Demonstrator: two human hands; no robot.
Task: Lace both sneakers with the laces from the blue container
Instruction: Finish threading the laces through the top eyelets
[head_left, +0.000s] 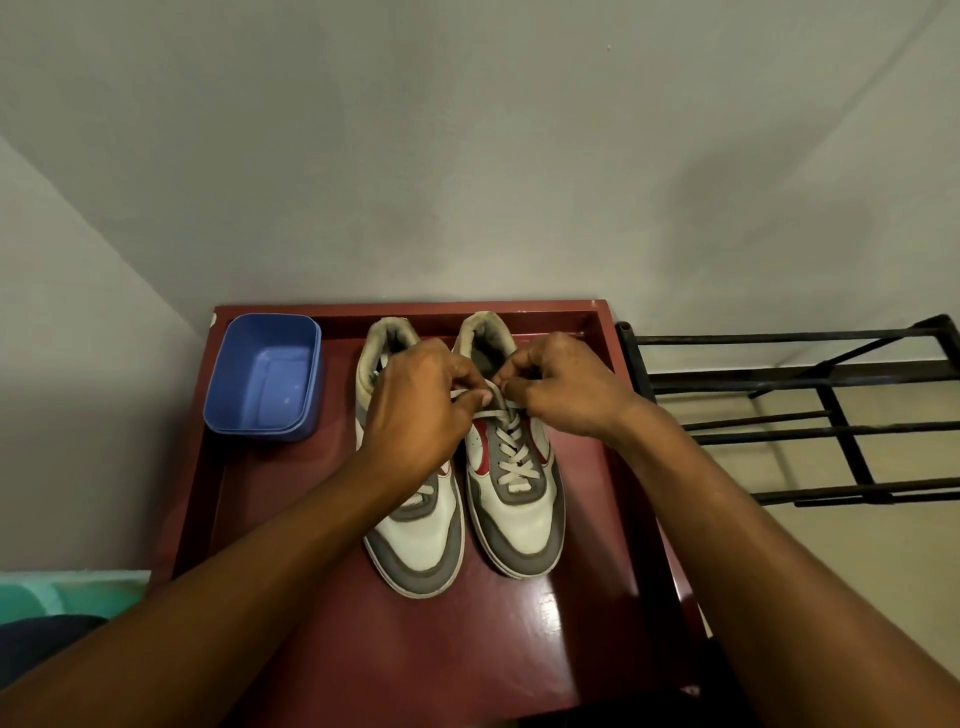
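Two grey, white and red sneakers stand side by side on a dark red table (571, 623), toes toward the near edge; a person's left hand (421, 410) and right hand (566, 389) meet over the top eyelets of the right sneaker (514, 519), each with fingers curled and pinching a strand of its white lace (511, 452), which crosses down the tongue in neat rows; the left forearm passes over the left sneaker (421, 545), hiding most of its lacing; the blue container (270, 384) sits at the table's far left corner, just beside the left sneaker; a black metal rack (831, 431) stands to the right.
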